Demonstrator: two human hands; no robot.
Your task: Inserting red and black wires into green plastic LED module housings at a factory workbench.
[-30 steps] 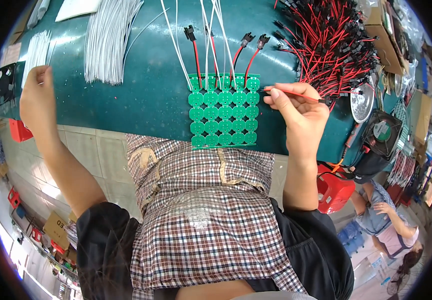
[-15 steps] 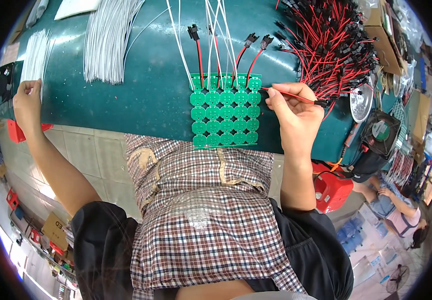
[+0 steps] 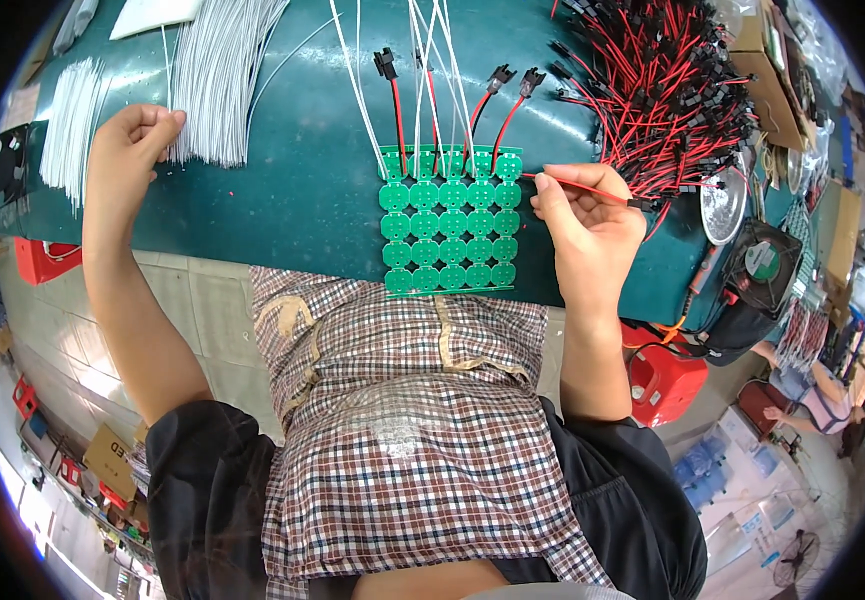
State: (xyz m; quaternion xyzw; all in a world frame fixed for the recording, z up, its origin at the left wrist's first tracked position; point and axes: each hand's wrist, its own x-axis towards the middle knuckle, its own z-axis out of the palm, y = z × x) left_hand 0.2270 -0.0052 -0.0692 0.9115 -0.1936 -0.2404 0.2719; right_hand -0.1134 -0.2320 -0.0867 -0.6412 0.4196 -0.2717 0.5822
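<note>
My left hand [image 3: 134, 150] is closed in a pinch on a thin white wire [image 3: 166, 65], which sticks up from the fingers beside a thick bundle of white wires [image 3: 214, 95]. My right hand [image 3: 594, 225] grips a red and black connector lead [image 3: 587, 187] between thumb and fingers, its bare end pointing at the board's upper right corner. A green circuit board panel [image 3: 451, 222] of joined round pieces lies at the table's near edge. Several white wires and red and black leads with black plugs [image 3: 500, 75] rise from its top row.
A big heap of red and black leads [image 3: 667, 95] covers the table's far right, beside a small round dish [image 3: 722, 205]. A soldering iron [image 3: 700, 275] and a black fan [image 3: 764, 262] sit at the right edge. A shorter white wire bundle [image 3: 70, 130] lies at left.
My left hand has moved right, from the shorter bundle to beside the thicker one, with a white wire in its fingers. My right hand has hardly moved and keeps its lead.
</note>
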